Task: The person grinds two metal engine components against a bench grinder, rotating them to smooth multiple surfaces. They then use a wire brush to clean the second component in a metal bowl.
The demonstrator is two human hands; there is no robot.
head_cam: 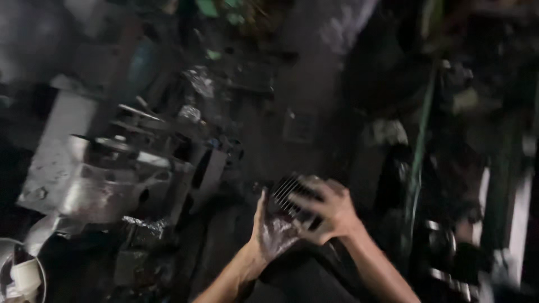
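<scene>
**Both hands on a ribbed part in a dim workshop**

Dark, cluttered workshop floor is filling my view, and the picture is blurring with motion. I am holding a dark ribbed part [291,196] between both hands, low and right of centre, above my lap. My left hand [270,231] is lying open under and beside it, palm up and shiny with grime, fingers together along the part's left edge. My right hand [330,212] is coming over the top, fingers spread and curling onto the ribs. To the left, a pale metal machine [84,174] is lying tilted among scrap. A green pipe [418,151] is standing upright at right.
</scene>
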